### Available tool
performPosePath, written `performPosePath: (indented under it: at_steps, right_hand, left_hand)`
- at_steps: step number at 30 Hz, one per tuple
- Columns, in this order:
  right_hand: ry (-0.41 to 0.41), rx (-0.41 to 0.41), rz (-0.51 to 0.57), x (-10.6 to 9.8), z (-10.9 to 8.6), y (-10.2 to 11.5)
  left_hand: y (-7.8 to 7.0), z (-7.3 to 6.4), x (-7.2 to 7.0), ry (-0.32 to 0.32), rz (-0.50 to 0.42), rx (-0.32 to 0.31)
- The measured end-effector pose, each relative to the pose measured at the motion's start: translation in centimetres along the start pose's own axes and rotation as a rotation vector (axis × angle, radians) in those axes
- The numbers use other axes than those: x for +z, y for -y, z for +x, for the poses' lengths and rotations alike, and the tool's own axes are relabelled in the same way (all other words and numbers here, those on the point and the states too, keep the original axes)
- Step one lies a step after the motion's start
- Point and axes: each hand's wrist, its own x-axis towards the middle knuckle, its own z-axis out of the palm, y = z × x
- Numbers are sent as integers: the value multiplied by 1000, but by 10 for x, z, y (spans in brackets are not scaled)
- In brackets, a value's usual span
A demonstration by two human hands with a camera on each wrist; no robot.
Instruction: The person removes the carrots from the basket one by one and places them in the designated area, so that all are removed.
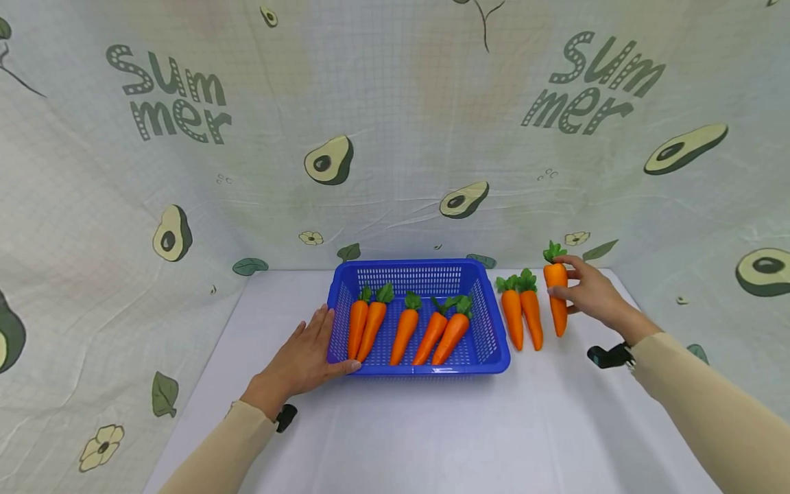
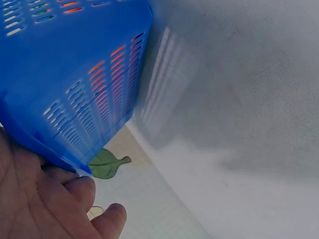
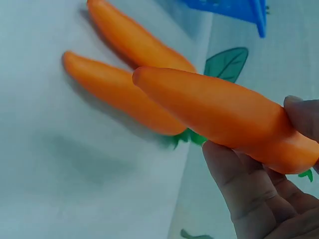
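My right hand (image 1: pixel 591 293) pinches an orange carrot (image 1: pixel 557 302) with green leaves between thumb and fingers. In the right wrist view this carrot (image 3: pixel 214 107) hangs above the table, its narrow tip pointing away from the palm. Two more carrots (image 1: pixel 511 317) lie side by side between that hand and a blue plastic basket (image 1: pixel 426 370). Several carrots (image 1: pixel 404 335) lie inside the basket, leaf ends toward the back. My left hand (image 1: pixel 302 360) rests against the basket's left rim with fingers extended, the thumb along the front corner. Perforated basket wall (image 2: pixel 99 94) fills much of the left wrist view.
A white table (image 1: pixel 407 439) carries everything. Behind it and at both sides hangs a pale cloth (image 1: pixel 395 123) printed with avocados, leaves and lettering. The basket stands near the table's back edge, close to the cloth.
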Motion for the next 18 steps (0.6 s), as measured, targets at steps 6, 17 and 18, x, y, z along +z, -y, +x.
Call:
performPosePath:
  at_steps: [6,17,18]
  right_hand:
    - [10,66,-50,2,5,-22]
    - [42,93,-7,16,12,-47]
    - [47,92,5,16,13,-49]
  left_hand:
    - [0,0,1,3,-6,-5]
    - [1,2,2,12,-8,-15]
    - [1,2,2,15,-11,-18]
